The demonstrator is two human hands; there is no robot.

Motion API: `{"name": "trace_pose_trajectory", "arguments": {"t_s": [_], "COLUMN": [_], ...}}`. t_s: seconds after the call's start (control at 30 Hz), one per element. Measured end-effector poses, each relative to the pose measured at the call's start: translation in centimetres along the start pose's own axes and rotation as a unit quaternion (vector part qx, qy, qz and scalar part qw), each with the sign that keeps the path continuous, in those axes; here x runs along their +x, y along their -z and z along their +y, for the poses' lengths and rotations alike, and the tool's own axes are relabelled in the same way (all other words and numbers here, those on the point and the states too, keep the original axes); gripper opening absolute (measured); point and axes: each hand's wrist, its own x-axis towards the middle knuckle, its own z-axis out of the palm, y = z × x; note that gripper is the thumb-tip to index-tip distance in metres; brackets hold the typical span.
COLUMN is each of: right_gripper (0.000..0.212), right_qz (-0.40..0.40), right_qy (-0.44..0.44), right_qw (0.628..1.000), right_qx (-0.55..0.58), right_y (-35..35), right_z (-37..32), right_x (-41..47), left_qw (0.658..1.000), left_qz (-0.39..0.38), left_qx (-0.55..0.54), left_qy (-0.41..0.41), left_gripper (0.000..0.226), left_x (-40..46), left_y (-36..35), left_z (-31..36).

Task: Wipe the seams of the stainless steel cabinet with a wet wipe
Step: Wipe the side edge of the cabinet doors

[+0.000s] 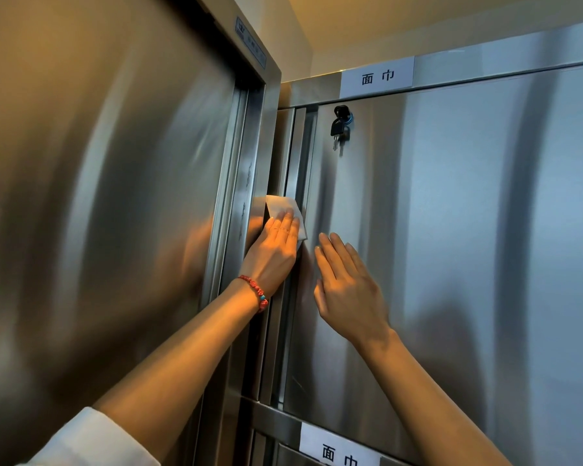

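The left hand (pixel 276 250) presses straight fingers flat on the wet wipe (pixel 285 213), pinning it over the vertical seam (pixel 292 183) at the cabinet door (pixel 451 230) edge; the right hand (pixel 347 284) lies open against the door, holding nothing. The wipe looks thin, limp and slippery, so it is probably best held under flat fingertips near its middle.

Pretty tight corner here, warm yellowish light all over. Cream wall (pixel 283 38) and ceiling (pixel 418 15) show up top in the far gap. A big brushed-steel panel (pixel 98 196) with a framed edge fills the whole left side.
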Motion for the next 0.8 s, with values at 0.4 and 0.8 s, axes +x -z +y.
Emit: {"name": "trace_pose_trajectory", "arguments": {"t_s": [0.4, 0.8], "right_gripper": [0.051, 0.052], "right_qz": [0.006, 0.007], "right_qy": [0.001, 0.000], "right_qw": [1.000, 1.000], "right_qx": [-0.008, -0.004], "right_y": [0.0, 0.0], "right_z": [0.0, 0.0], "right_x": [0.0, 0.0], "left_qw": [0.998, 0.998], "left_qz": [-0.023, -0.031], "left_qx": [-0.058, -0.056], "left_qy": [0.002, 0.000], "left_gripper": [0.052, 0.052], "left_x": [-0.2, 0.1], "left_y": [0.2, 0.7], "left_z": [0.1, 0.0]}}
